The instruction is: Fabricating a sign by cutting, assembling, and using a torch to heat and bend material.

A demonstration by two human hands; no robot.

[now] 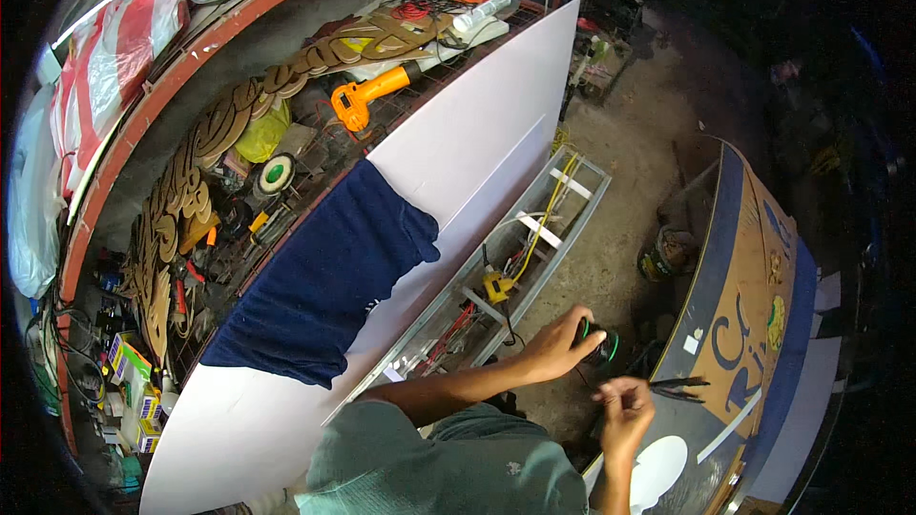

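My left hand (561,347) is closed around a small dark round thing with a green rim (600,347); its exact kind is hard to make out. Just below and to the right, my right hand (626,412) has its thumb and fingers pinched together. Whatever lies between those fingertips is too small to name. Beside the right hand is a bunch of thin black strands (681,387), seen over the edge of a painted sign board (730,324). I cannot tell whether the right hand touches the strands.
Left of me a long white panel (477,124) leans against a shelf, a navy cloth (320,272) draped over it. Behind it sit an orange power tool (367,95) and cut brown letters (215,138). A metal frame (563,219) holds a yellow cable (546,219). A bucket (668,253) stands on the floor.
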